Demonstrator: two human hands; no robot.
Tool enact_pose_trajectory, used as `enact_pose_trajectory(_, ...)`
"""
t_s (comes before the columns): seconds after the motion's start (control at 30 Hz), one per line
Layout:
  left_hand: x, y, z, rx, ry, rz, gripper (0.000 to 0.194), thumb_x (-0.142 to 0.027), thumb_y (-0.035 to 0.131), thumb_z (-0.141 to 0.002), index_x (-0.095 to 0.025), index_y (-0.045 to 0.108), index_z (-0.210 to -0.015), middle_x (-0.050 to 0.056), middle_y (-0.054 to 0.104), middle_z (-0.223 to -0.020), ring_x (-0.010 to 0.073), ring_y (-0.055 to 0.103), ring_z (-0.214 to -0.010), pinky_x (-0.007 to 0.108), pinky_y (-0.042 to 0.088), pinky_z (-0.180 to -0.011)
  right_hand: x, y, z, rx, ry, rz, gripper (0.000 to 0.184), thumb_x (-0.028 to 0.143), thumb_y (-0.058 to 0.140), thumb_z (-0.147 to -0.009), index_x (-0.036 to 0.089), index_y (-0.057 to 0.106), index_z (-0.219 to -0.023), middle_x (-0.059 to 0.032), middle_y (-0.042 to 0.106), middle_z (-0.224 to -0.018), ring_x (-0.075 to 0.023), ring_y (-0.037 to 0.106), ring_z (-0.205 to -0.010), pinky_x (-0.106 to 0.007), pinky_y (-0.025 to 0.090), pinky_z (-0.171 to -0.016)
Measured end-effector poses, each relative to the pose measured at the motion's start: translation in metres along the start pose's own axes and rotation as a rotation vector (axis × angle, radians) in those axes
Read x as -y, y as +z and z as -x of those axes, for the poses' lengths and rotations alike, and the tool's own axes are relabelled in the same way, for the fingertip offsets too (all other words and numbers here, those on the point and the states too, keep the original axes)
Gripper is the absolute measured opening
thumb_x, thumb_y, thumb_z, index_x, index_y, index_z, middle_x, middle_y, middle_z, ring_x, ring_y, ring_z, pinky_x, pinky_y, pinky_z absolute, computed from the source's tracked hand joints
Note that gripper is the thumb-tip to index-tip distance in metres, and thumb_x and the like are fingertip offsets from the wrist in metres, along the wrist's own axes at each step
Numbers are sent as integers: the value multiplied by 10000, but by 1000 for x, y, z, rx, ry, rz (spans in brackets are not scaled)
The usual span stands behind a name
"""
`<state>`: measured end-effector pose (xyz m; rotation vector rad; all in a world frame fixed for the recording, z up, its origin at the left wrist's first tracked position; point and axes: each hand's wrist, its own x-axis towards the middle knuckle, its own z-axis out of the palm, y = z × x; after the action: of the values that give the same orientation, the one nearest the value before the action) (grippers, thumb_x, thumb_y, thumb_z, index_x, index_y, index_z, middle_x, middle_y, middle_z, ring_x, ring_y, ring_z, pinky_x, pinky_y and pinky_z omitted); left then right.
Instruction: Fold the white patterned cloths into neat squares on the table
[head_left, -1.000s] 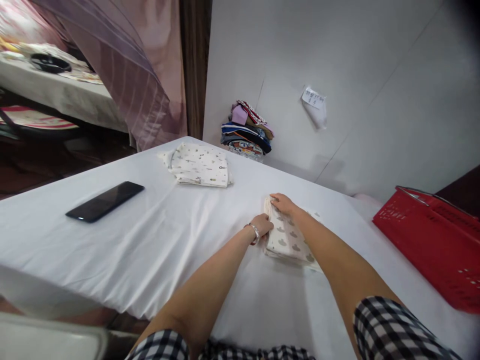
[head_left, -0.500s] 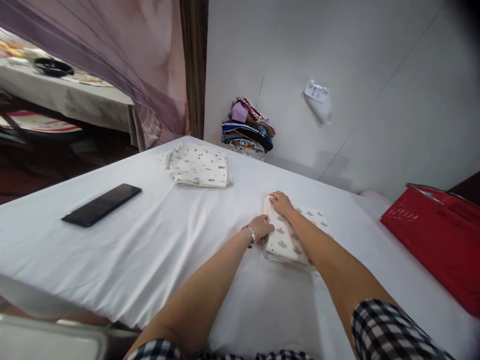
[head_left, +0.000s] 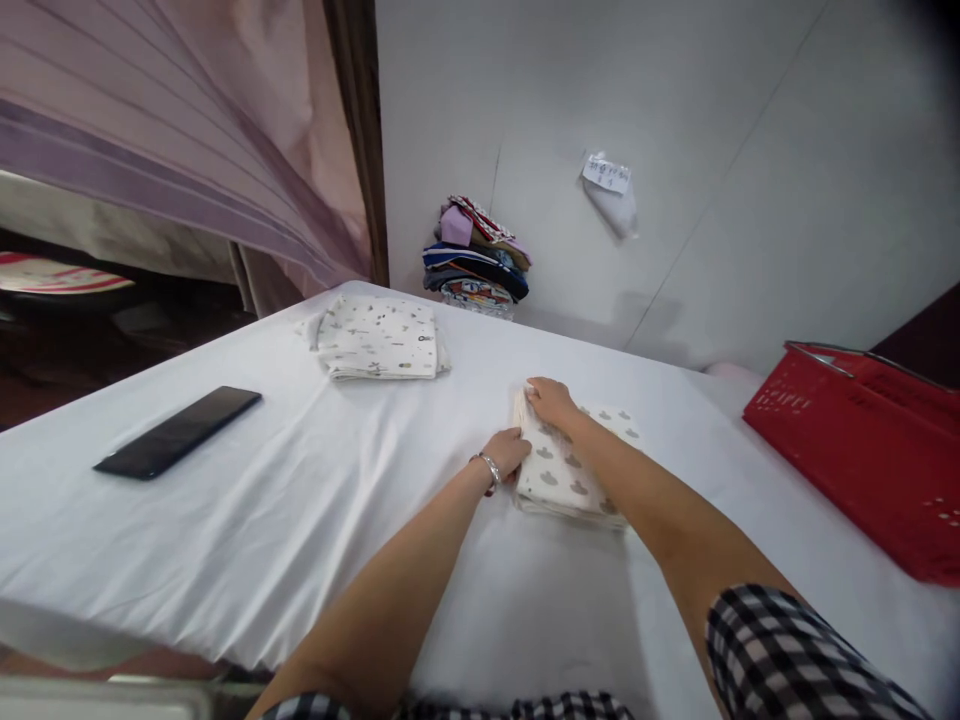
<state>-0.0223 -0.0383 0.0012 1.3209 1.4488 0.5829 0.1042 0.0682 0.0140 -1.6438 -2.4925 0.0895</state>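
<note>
A folded white cloth (head_left: 559, 478) with grey printed shapes lies on the white-covered table (head_left: 360, 560), its layers stacked. My left hand (head_left: 508, 453), with a silver bracelet at the wrist, grips the cloth's left edge, thumb on top and fingers underneath. At the far left corner of the same cloth, my right hand (head_left: 553, 400) is closed on the edge; its forearm crosses over the cloth and hides part of it. Farther back on the left rests a second folded white cloth (head_left: 379, 338) with small prints, which neither hand touches.
A black phone (head_left: 180, 432) lies on the left of the table. On the right stands a red basket (head_left: 855, 450) with a metal handle. Behind the table's far edge is a stack of folded clothes (head_left: 478, 255) against the wall. A pink curtain (head_left: 247, 120) hangs at left.
The view has shifted slightly, so everything sits a little farther left. Both hands stay at the left edge of the grey-printed cloth, with little visible movement.
</note>
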Motion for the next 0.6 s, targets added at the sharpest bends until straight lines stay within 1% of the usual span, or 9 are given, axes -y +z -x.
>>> enact_pose_trajectory(0.07, 0, 1, 0, -10, -2, 21, 39, -203, 499, -703, -194, 503, -741, -65, 401, -391, 129, 431, -327, 231, 311, -369, 5, 1, 8, -14, -48, -14, 362, 273, 368, -875, 194, 465, -1215, -88, 459, -1330, -225, 355, -1243, -401, 255, -1004)
enact_pose_trajectory(0.17, 0, 1, -1, -17, 11, 31, 27, -185, 487, -699, -202, 466, -696, -67, 389, -391, 123, 412, -325, 231, 304, -363, 13, 6, 15, 42, -110, -56, 374, 370, 316, -897, 187, 454, -1192, -96, 480, -1300, -236, 338, -1248, -466, 227, -1008)
enact_pose_trajectory(0.27, 2, 2, -3, -27, 30, 56, 50, -179, 469, -696, -209, 435, -676, -65, 378, -410, 115, 407, -344, 224, 297, -358, 17, 12, 14, 97, -87, -87, 394, 397, 289, -899, 191, 442, -1199, -95, 478, -1303, -242, 312, -1269, -517, 184, -1019)
enact_pose_trajectory(0.4, 5, 2, -7, -56, 47, 30, 21, -185, 463, -695, -204, 456, -690, -49, 433, -487, 111, 464, -438, 212, 348, -410, 17, 11, 10, 112, -66, -121, 437, 410, 279, -901, 198, 394, -1264, -85, 389, -1390, -238, 243, -1318, -533, 125, -1045)
enact_pose_trajectory(0.43, 6, 2, -7, -67, 50, 9, 20, -191, 461, -698, -201, 477, -704, -37, 468, -515, 118, 490, -474, 214, 368, -434, 17, 10, 10, 111, -64, -128, 441, 410, 276, -902, 201, 386, -1275, -82, 378, -1399, -234, 239, -1321, -528, 120, -1050)
enact_pose_trajectory(0.5, 6, 2, -6, -96, 59, -42, 95, -210, 455, -710, -196, 531, -766, -8, 554, -604, 135, 544, -557, 224, 409, -494, 18, 6, 12, 109, -55, -146, 446, 416, 275, -902, 206, 386, -1280, -81, 379, -1399, -235, 244, -1321, -520, 136, -1050)
enact_pose_trajectory(0.6, 5, 2, -4, -150, 71, -132, 262, -240, 455, -733, -205, 579, -960, 33, 648, -790, 165, 605, -702, 244, 451, -597, 21, -4, 26, 78, -31, -186, 477, 436, 278, -902, 194, 361, -1304, -91, 350, -1416, -250, 222, -1332, -519, 163, -1043)
